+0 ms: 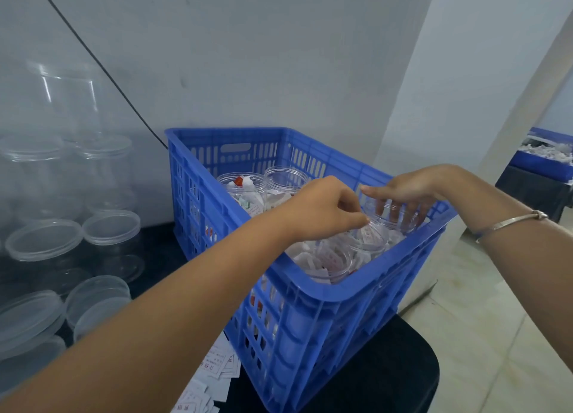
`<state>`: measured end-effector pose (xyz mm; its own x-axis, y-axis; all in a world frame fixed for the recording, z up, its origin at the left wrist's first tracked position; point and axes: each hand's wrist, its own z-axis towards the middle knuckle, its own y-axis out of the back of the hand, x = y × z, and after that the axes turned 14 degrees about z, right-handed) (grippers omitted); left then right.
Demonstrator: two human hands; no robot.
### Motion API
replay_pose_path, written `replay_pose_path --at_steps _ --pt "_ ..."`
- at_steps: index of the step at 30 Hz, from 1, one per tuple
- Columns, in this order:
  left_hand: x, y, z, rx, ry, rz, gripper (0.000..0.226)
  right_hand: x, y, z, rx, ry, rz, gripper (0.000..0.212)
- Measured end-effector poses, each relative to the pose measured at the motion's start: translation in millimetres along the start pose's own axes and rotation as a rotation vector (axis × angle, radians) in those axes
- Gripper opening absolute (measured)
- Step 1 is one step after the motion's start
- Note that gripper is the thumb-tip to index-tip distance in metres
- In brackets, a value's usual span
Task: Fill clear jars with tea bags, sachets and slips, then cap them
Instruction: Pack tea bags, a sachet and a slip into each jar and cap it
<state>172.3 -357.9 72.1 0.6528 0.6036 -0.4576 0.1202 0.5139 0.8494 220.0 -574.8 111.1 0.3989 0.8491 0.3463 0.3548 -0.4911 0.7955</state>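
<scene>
A blue slatted crate [313,291] stands on a black table and holds several clear jars among white sachets and slips. My right hand [406,192] grips the rim of a clear jar [392,220] at the crate's right side, fingers showing through its wall. My left hand [325,208] hovers over that jar's mouth with fingertips pinched together; what they hold is too small to see. Two open jars [245,189] stand at the far end, one filled with packets. Another jar [335,263] lies near the front corner.
Stacks of empty clear jars with lids [43,242] fill the table to the left of the crate. Loose printed slips [214,369] lie on the table by the crate's front. A second blue crate [542,161] sits far right. A black cable [102,65] crosses the wall.
</scene>
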Motion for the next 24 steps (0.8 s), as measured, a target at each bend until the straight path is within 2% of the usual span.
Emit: replay_pose_path --at_steps 6,9,11,13,15,16,18,20,24 --pt "-2 11 -10 -0.446 0.019 -0.154 0.012 0 -1 -2 -0.061 0.008 0.012 0.077" --pt "-2 21 -25 -0.566 0.027 -0.206 0.01 0 -3 -3 -0.102 0.007 0.015 0.08" --pt "1 30 -39 -0.631 0.043 -0.199 0.011 6 -3 -13 -0.206 0.037 -0.043 0.087" --pt "12 40 -57 -0.683 0.067 -0.204 0.013 18 1 -28 -0.445 0.166 -0.135 0.088" --pt "28 49 -80 -0.75 0.118 -0.204 0.014 37 3 -48 -0.677 0.383 -0.114 0.068" --pt "38 53 -92 -0.785 0.157 -0.208 0.014 50 -1 -60 -0.739 0.504 -0.066 0.056" --pt "58 60 -116 -0.838 0.265 -0.217 0.016 82 -21 -86 -0.739 0.718 0.017 0.045" --pt "79 67 -142 -0.865 0.369 -0.219 0.018 115 -54 -110 -0.656 0.883 0.049 0.044" --pt "120 94 -194 -0.892 0.533 -0.18 0.023 173 -124 -138 -0.491 1.055 0.038 0.048"
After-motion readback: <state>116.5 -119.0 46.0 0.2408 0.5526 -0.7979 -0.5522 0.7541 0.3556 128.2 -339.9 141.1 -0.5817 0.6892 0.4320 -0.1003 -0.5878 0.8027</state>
